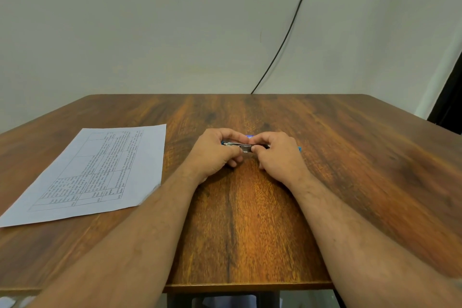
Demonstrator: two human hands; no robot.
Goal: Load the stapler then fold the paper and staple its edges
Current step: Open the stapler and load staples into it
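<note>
A small blue and metal stapler [237, 144] lies between my two hands at the middle of the wooden table [350, 157]. My left hand [215, 154] grips its left end. My right hand [277, 151] pinches its right part, thumb and forefinger on the metal rail. Most of the stapler is hidden by my fingers; a blue tip [299, 149] shows past my right hand. A printed sheet of paper [92, 172] lies flat on the table to the left, unfolded, apart from both hands.
A black cable [287, 32] runs down the pale wall to the table's far edge. A dark object [450, 97] stands at the far right. The table's near edge [250, 285] is just below my forearms.
</note>
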